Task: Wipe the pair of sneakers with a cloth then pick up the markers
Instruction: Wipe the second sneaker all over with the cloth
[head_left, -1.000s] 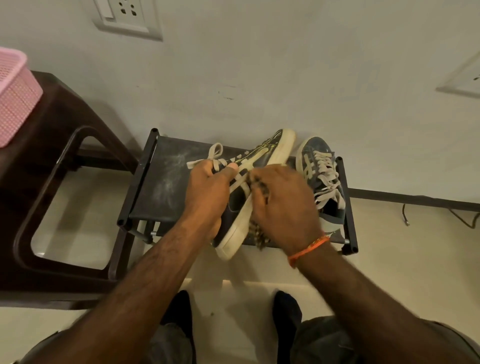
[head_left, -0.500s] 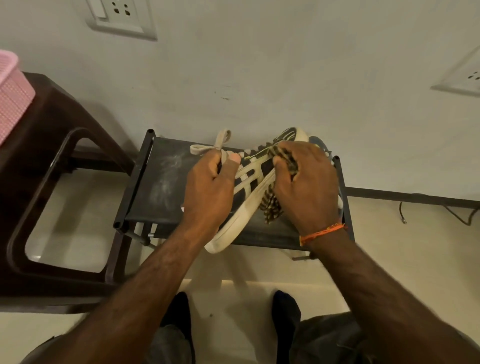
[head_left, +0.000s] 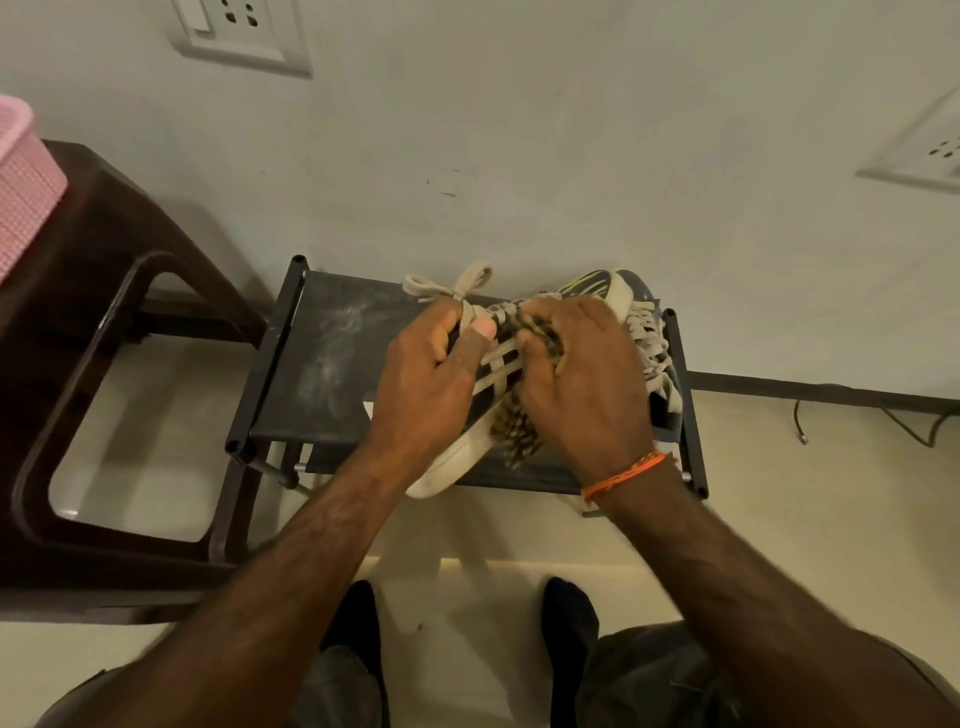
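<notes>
From the head view we look down on a small black fabric-topped shoe rack (head_left: 311, 374) standing against the pale wall (head_left: 519, 156), its left half bare and dusty, its black corner posts marking the edges on both sides. Our left hand (head_left: 426, 384) grips the dark sneaker with cream stripes and a cream sole (head_left: 462, 457), thumb pressed by the laces, the shoe tilted on its side with its heel overhanging the rack's front edge toward us. Our right hand (head_left: 587, 384) is clenched on the brown-and-cream checked cloth (head_left: 519, 426), pressing it against the sneaker's side; the cloth's loose end hangs below the fingers. The second grey-blue sneaker with cream laces (head_left: 654, 353) lies on the rack just behind the right hand, close to the right-hand post and mostly hidden. An orange thread band (head_left: 623, 473) circles the right wrist. To the left stands a dark brown plastic stool (head_left: 130, 291), near the rack with a strip of pale floor (head_left: 182, 415) between them; a pink mesh plastic basket (head_left: 26, 192) sits on it at the frame edge, and we cannot see what it holds. Open floor lies right of the rack, with a thin black cable (head_left: 810, 415) along the wall.
</notes>
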